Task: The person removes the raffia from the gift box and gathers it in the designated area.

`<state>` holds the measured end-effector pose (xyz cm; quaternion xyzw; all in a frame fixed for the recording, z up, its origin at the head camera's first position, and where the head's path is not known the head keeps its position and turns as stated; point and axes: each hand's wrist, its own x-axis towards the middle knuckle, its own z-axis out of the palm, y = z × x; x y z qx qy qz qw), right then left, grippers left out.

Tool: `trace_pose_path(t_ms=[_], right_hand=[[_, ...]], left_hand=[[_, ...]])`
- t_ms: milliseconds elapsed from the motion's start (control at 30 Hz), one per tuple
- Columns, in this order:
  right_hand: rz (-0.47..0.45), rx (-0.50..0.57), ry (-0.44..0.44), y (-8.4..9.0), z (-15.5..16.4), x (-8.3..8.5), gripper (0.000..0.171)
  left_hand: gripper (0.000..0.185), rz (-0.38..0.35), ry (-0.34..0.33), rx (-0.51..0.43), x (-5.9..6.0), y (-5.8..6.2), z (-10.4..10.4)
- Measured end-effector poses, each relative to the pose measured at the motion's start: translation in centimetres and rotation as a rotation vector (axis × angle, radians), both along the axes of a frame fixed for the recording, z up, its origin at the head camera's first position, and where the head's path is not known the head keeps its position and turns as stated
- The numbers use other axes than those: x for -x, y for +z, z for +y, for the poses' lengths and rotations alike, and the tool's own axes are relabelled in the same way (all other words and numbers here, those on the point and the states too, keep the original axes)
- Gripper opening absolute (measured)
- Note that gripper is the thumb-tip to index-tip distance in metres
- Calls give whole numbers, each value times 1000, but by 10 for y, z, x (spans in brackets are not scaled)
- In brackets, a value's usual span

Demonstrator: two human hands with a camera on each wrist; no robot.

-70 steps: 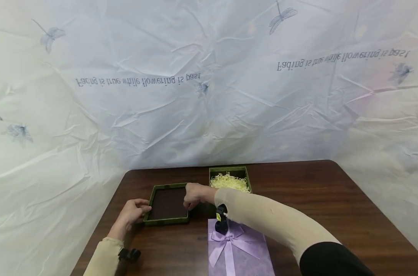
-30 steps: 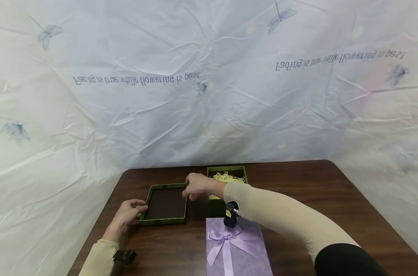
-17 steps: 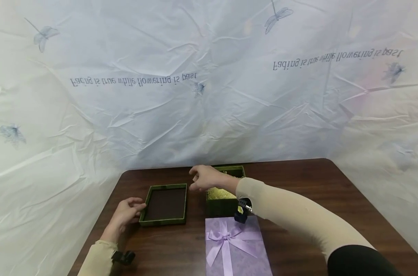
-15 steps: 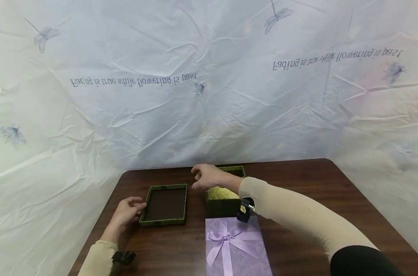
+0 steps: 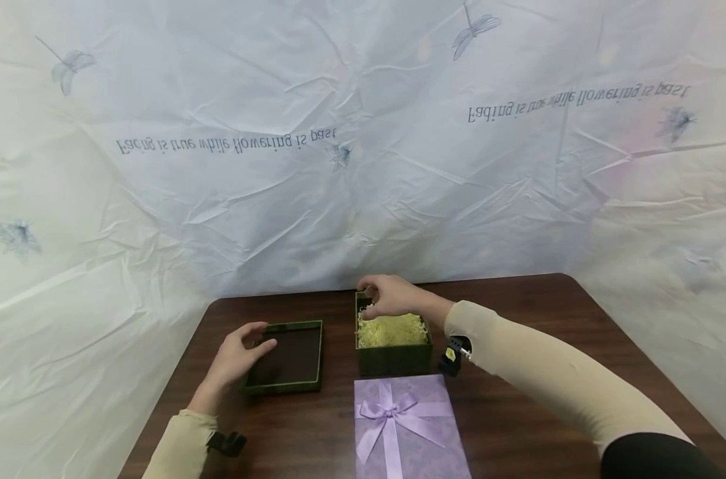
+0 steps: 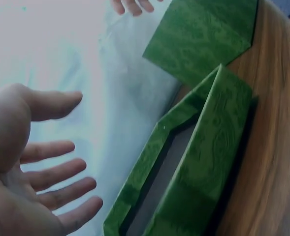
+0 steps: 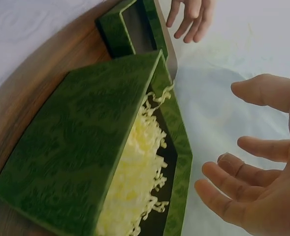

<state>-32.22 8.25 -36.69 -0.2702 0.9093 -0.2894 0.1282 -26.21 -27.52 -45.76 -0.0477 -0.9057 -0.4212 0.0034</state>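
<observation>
My left hand (image 5: 238, 357) is raised over the left side of a shallow green box lid (image 5: 283, 386), which lies with its dark inside facing up. In the left wrist view its fingers spread apart beside the lid and hold nothing. My right hand (image 5: 392, 295) hovers over the back left of a deeper green box (image 5: 394, 359). Pale yellow shredded paper (image 5: 392, 330) fills much of that box. In the right wrist view the thumb and fingers are parted, with nothing between them.
A lavender gift box (image 5: 410, 426) with a ribbon bow lies in front of the green box, near the table's front. The brown wooden table (image 5: 512, 313) meets a hanging white printed sheet (image 5: 363, 219) at its back edge.
My right hand has left the lid's right edge and moved right, over the green box. My left hand has lifted off the lid's left edge. The lid and boxes keep their places.
</observation>
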Motion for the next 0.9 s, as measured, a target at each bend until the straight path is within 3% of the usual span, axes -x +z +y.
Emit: trace_pose_path(t_ms=[133,400,667,900], right_hand=[[15,-14,14,-4,8,1,62],[47,-37,64,-19,21,13,71],[33,-80,27,-17,24,6,69],[69,-111,71,-24,28,8,73]], left_hand=[[61,51,-77,-25,2,0,11],[63,81,-207,-186,7,2,33],[64,102,-291,-212,12,0,53],[65,108,-336,-217,13,4,70]])
